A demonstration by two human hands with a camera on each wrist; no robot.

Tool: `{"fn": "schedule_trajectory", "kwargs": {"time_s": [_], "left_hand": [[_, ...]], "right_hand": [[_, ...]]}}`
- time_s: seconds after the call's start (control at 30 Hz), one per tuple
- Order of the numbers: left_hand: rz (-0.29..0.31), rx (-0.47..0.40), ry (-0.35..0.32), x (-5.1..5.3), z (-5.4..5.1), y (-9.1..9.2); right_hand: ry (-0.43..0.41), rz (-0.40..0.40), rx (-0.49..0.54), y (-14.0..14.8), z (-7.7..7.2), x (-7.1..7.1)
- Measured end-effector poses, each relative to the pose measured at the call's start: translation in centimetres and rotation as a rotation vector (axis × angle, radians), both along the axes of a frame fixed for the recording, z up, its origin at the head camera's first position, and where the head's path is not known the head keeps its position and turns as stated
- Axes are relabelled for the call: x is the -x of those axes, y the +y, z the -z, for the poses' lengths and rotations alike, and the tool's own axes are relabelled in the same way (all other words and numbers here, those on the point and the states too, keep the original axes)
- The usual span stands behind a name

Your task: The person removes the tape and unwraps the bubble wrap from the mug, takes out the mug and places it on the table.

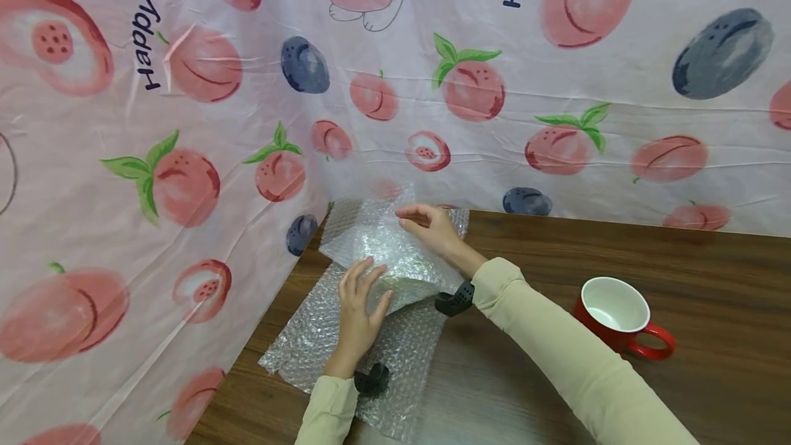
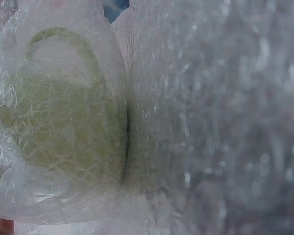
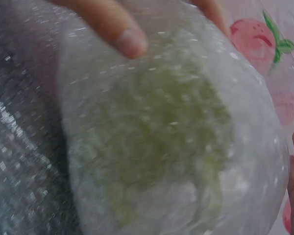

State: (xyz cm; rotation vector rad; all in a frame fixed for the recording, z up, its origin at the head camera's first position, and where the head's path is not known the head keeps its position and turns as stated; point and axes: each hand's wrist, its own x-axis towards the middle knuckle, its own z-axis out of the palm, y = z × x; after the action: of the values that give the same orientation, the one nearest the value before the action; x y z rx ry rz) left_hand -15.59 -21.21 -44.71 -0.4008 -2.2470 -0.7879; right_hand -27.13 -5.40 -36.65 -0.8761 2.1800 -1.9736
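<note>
Wrapped mug: one yellow-green mug (image 2: 68, 132), judging by its looped handle (image 2: 59, 31); it sits inside translucent layers between the two hands, just nearer the body than the right-hand grip.
Bubble wrap: bubble wrap (image 1: 402, 349) covers the mug and spreads flat below the grip, probably as cushioning; whether it is one sheet or several, I cannot tell.
Right hand: one; the right hand (image 1: 435, 232) appears to pinch the upper wrap between thumb and fingers, presumably to keep that layer raised and in control.
Left hand: one; the left hand (image 1: 360, 307) has its fingers loosely spread beside the bundle, across from the grip, perhaps to steady that side; it grips nothing visible.
Wrist cameras: two dark units, left (image 1: 372, 380) and right (image 1: 456, 299), one behind each hand.
Red mug: one, a white-lined red mug (image 1: 614, 304), upright well to the right of the grip, seemingly set aside there from the wrap.
Table: one woodgrain table (image 1: 729, 314), under everything.
Backdrop: peach-print cloth (image 1: 383, 129), beyond and left of the grip.
</note>
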Motion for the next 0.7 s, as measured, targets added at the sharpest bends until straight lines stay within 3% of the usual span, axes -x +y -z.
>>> {"fn": "schedule_trajectory", "kwargs": {"time_s": [0.13,0.33,0.5,0.6,0.7], "left_hand": [[-0.003,0.006,-0.018,-0.1,-0.2,0.0],[-0.015,0.028,-0.003,0.0,-0.3,-0.1],[-0.011,0.058,0.003,0.1,-0.5,-0.3],[-0.01,0.067,-0.021,0.1,-0.6,-0.3],[-0.019,0.077,-0.048,0.0,-0.9,-0.4]], "right_hand": [[0.103,0.019,-0.078,0.4,0.0,-1.0],[0.358,0.03,-0.202,0.6,0.1,-2.7],[0.608,0.027,-0.435,0.7,0.5,-4.0],[0.695,0.038,-0.559,0.7,0.7,-4.6],[0.753,0.054,-0.616,0.7,0.8,-5.0]]}}
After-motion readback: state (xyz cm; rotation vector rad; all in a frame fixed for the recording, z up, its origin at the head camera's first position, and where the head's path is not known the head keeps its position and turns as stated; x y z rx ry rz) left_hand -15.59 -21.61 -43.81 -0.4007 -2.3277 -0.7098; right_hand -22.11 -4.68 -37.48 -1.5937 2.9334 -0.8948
